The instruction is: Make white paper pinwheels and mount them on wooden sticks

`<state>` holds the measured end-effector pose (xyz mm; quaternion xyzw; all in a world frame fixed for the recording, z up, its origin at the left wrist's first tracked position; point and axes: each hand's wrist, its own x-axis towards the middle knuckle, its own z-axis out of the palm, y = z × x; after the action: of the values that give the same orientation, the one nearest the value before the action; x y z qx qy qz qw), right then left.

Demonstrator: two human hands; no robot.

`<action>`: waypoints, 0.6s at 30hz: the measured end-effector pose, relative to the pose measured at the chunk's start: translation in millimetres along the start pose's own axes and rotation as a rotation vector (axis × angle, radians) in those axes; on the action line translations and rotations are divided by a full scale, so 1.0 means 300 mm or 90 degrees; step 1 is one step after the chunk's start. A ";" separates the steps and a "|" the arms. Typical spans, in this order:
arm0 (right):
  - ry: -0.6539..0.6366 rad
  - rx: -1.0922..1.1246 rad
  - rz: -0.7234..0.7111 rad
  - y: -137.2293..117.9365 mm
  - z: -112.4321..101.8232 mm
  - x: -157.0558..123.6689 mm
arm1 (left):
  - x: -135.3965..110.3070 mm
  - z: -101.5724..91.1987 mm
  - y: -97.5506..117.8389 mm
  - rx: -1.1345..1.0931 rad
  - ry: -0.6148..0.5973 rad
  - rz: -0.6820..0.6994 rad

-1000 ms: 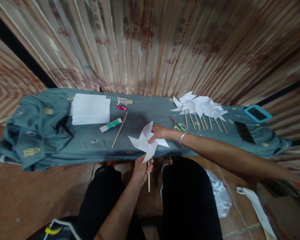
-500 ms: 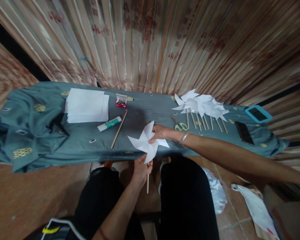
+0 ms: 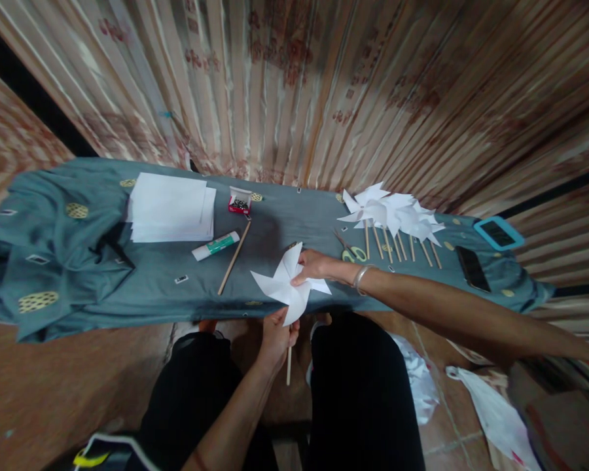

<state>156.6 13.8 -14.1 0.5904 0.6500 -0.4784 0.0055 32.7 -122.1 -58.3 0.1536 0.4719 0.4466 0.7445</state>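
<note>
A white paper pinwheel [image 3: 294, 302] on a wooden stick [image 3: 289, 367] is held over the near edge of the cloth-covered table. My left hand [image 3: 277, 337] is closed around the stick just below the paper blades. At the pinwheel's middle, the thumb and fingers of my right hand [image 3: 310, 267] press on the paper from above; a silver bangle circles that wrist. The fingertips behind the paper are hidden. Left of the pinwheel lie a loose wooden stick [image 3: 234, 257], a glue stick [image 3: 216, 246] and a small red box of metal pins [image 3: 239, 201].
White paper sheets [image 3: 169, 208] are stacked at the left of the table [image 3: 294, 216]. To the right are green-handled scissors [image 3: 352, 252], several finished pinwheels [image 3: 397, 210], a black phone [image 3: 473, 269] and a blue-framed device [image 3: 499, 233]. White bags [image 3: 419, 379] lie on the floor.
Both hands keep their hold on the pinwheel, almost unmoved. The camera view has shifted slightly, so the things at the right sit a little farther left.
</note>
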 end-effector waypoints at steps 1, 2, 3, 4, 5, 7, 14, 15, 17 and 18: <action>0.000 0.000 0.001 0.000 0.000 0.001 | 0.001 0.001 -0.001 0.000 0.001 0.001; -0.001 -0.001 0.001 0.000 0.000 0.002 | 0.002 0.001 -0.001 0.001 0.001 0.001; -0.002 -0.002 0.001 -0.001 -0.001 0.002 | 0.002 0.001 -0.001 0.001 0.002 0.002; -0.004 -0.003 0.001 -0.001 -0.002 0.002 | 0.003 0.002 -0.001 0.001 0.002 0.002; -0.004 -0.005 0.000 -0.002 -0.003 0.001 | 0.003 0.002 -0.001 0.001 0.002 0.001; 0.000 -0.011 0.001 -0.006 -0.006 -0.001 | 0.002 0.003 0.000 0.001 0.002 0.001; 0.023 -0.049 0.003 -0.023 -0.007 -0.008 | 0.005 0.007 0.003 0.009 0.000 0.000; 0.030 -0.056 0.004 -0.023 -0.007 -0.008 | 0.006 0.007 0.004 0.012 0.001 0.000; 0.040 -0.069 0.008 -0.022 -0.006 -0.009 | 0.006 0.006 0.005 0.016 0.000 -0.001; 0.043 -0.072 0.007 -0.021 -0.006 -0.009 | 0.006 0.005 0.006 0.019 -0.001 -0.001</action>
<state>153.5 13.9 -7.6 0.6087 0.6724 -0.4206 0.0198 33.3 -119.4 -57.2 0.1645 0.4776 0.4389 0.7431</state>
